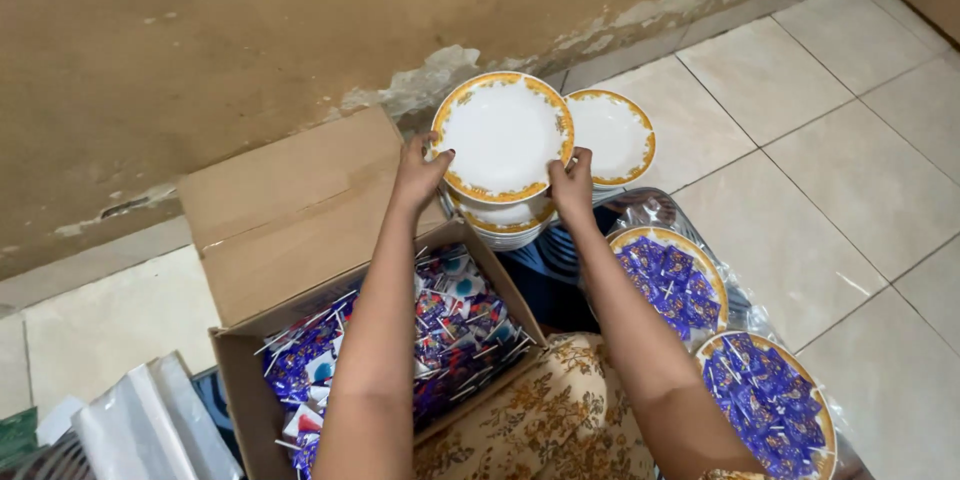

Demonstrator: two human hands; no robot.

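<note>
Both hands, left hand (pixel 418 177) and right hand (pixel 572 183), grip the top plate (pixel 502 136) by its rim above the stack (pixel 505 223); two plates (pixel 672 280) already hold purple packets, several remain unfilled.

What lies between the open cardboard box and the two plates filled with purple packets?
In the head view, the right forearm and a patterned fabric lap lie between the cardboard box and the filled plates.
</note>
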